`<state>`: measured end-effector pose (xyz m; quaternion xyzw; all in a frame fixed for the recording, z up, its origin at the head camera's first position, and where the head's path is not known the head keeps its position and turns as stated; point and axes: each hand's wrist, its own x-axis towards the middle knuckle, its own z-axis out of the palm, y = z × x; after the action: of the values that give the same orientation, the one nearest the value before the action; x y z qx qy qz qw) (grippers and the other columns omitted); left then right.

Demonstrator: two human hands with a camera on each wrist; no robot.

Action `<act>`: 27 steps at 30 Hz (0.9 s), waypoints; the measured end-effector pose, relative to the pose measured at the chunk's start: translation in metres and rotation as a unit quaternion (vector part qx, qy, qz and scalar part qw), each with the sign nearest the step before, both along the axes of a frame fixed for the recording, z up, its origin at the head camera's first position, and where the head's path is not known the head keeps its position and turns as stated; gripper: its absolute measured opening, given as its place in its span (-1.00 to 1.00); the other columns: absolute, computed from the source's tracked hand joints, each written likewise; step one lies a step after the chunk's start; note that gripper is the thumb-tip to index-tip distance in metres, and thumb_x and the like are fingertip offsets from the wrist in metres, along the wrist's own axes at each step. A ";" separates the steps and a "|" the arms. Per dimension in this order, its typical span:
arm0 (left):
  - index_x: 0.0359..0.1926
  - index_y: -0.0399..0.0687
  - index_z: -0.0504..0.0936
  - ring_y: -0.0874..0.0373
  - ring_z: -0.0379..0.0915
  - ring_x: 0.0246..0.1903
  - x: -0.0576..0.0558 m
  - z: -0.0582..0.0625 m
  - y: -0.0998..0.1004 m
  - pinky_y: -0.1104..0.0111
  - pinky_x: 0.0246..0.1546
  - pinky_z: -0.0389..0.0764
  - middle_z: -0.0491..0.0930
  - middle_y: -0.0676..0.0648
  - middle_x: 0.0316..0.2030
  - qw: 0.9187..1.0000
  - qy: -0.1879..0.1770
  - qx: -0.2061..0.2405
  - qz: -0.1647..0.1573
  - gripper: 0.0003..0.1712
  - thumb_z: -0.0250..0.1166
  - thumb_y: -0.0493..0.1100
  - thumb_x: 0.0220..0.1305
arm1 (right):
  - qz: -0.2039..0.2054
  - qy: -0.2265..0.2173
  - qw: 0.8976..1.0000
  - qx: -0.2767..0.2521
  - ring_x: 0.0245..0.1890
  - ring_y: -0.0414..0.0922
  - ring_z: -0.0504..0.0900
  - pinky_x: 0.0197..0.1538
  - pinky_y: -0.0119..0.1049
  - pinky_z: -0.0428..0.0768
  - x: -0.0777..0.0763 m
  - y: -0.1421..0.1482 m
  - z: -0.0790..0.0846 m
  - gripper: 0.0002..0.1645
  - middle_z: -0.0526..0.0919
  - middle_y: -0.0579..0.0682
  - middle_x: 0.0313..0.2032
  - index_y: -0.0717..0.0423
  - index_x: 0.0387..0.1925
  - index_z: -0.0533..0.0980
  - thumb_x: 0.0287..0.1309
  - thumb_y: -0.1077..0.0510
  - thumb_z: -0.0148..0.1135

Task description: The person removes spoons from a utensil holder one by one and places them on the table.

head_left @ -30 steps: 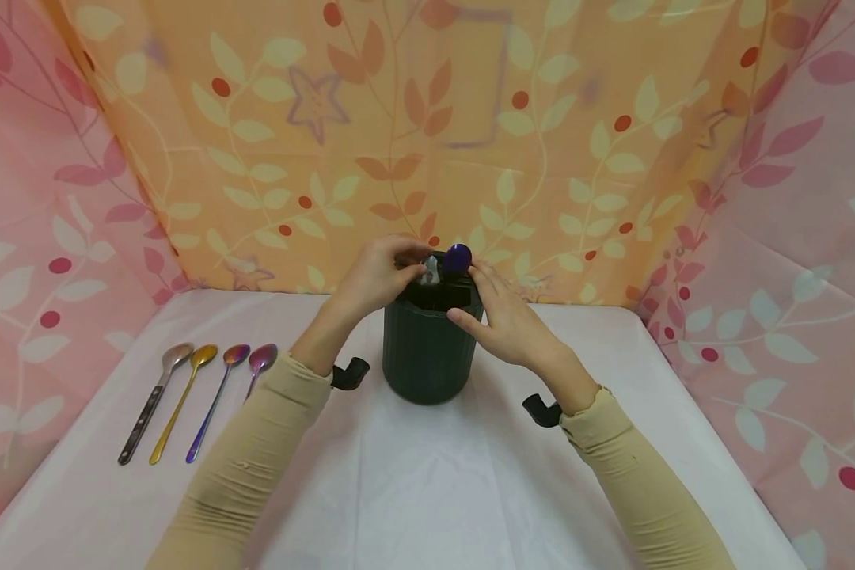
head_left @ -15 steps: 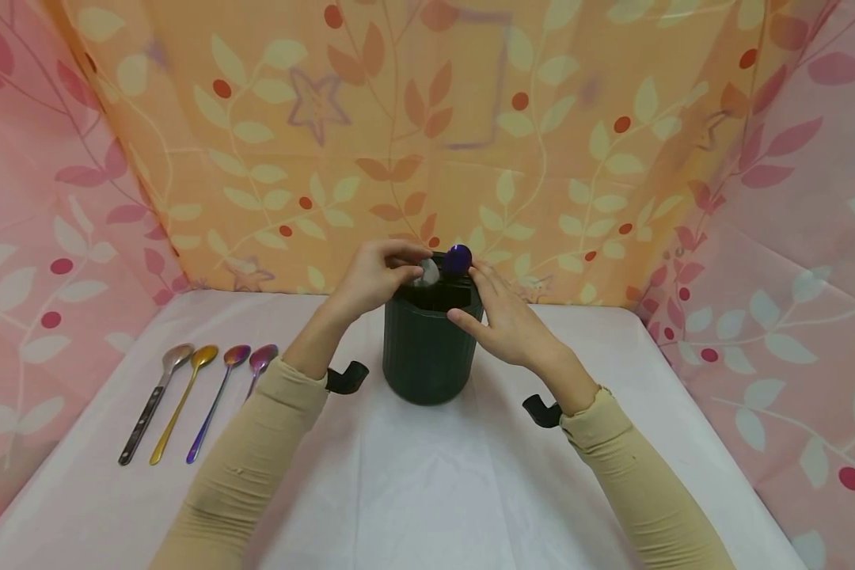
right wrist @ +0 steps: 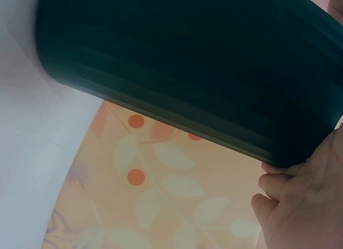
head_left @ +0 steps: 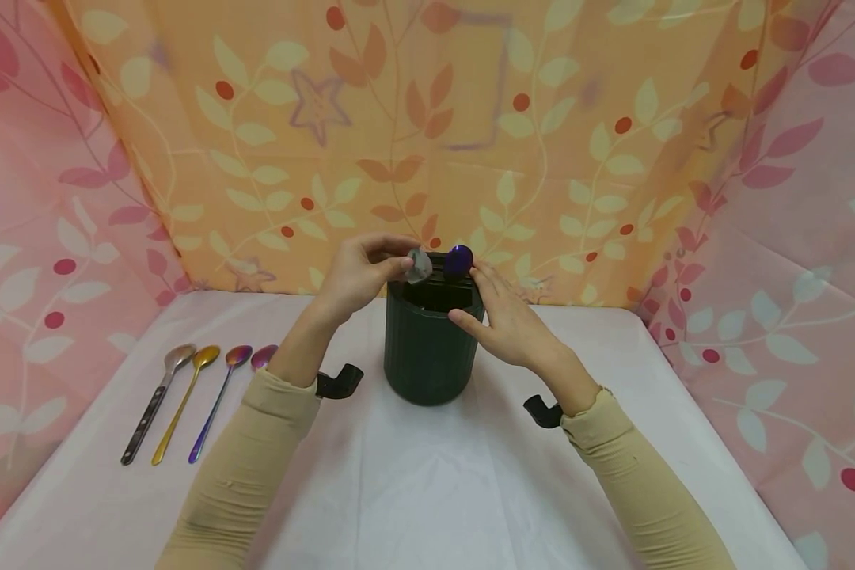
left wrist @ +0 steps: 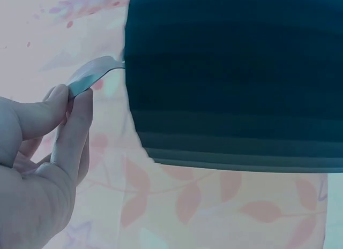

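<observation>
A dark green ribbed utensil holder stands on the table, with a slotted section toward the back of its top. My left hand pinches a silver spoon by its bowl, between thumb and fingers, at the holder's left rim. The left wrist view shows this spoon in profile, its handle hidden by the holder. A dark blue-purple spoon stands bowl up at the back right of the holder. My right hand rests against the right rim, thumb at the front, fingers extended along the side.
On the white table at the left lie a black-handled spoon, a gold spoon, a rainbow-coloured spoon and a purple spoon partly behind the left arm. Patterned cloth walls enclose the back and sides.
My left hand has shifted left, taking the silver spoon's bowl from near the holder's middle to its left rim. The right hand and holder have stayed put.
</observation>
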<state>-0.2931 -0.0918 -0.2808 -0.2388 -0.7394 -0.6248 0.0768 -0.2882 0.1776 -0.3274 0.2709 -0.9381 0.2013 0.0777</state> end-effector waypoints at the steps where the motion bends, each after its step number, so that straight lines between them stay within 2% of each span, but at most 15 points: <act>1: 0.13 -0.30 0.71 -0.05 0.70 -0.08 0.001 0.001 -0.001 0.31 -0.05 0.75 0.71 -0.20 0.03 1.000 0.005 0.007 0.004 -0.69 0.36 -0.35 0.40 | -0.001 -0.001 1.000 0.001 0.64 0.09 -0.09 0.59 0.20 0.02 0.000 0.000 0.000 0.16 -0.12 0.08 0.66 0.14 0.67 -0.12 0.44 -0.52 -0.10; 8: 0.08 -0.32 0.72 0.06 0.71 -0.15 0.010 0.008 -0.009 0.33 -0.07 0.75 0.71 -0.25 -0.06 0.997 0.045 0.045 0.032 -0.71 0.38 -0.39 0.36 | -0.005 -0.005 1.000 0.004 0.64 0.11 -0.09 0.59 0.22 0.03 0.001 0.000 0.001 0.17 -0.13 0.06 0.66 0.15 0.67 -0.12 0.43 -0.53 -0.11; 14: 0.08 -0.37 0.71 0.11 0.70 -0.16 0.018 0.017 -0.016 0.32 -0.09 0.76 0.70 -0.19 -0.08 0.993 0.067 0.084 0.052 -0.71 0.37 -0.42 0.35 | -0.002 0.000 1.000 0.008 0.64 0.11 -0.09 0.59 0.21 0.04 0.001 0.000 0.001 0.17 -0.11 0.08 0.66 0.18 0.66 -0.11 0.44 -0.53 -0.11; 19: 0.04 -0.40 0.72 0.12 0.72 -0.19 0.021 0.024 -0.023 0.33 -0.09 0.76 0.74 -0.09 -0.11 0.985 0.099 0.127 0.064 -0.73 0.38 -0.45 0.32 | 0.000 -0.001 1.000 0.003 0.64 0.10 -0.09 0.59 0.20 0.03 0.002 -0.001 0.002 0.15 -0.11 0.09 0.66 0.17 0.66 -0.11 0.45 -0.52 -0.10; 27: 0.01 -0.42 0.72 0.10 0.70 -0.23 0.029 0.032 -0.034 0.30 -0.10 0.77 0.71 -0.09 -0.21 0.967 0.127 0.209 0.069 -0.73 0.37 -0.53 0.28 | -0.001 -0.004 1.000 0.006 0.65 0.08 -0.11 0.60 0.18 0.02 0.003 -0.001 0.003 0.14 -0.12 0.07 0.66 0.16 0.66 -0.11 0.46 -0.51 -0.10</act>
<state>-0.2646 -0.1255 -0.2485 -0.2431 -0.5910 -0.7234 0.2614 -0.2857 0.1763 -0.3247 0.2696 -0.9398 0.1970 0.0723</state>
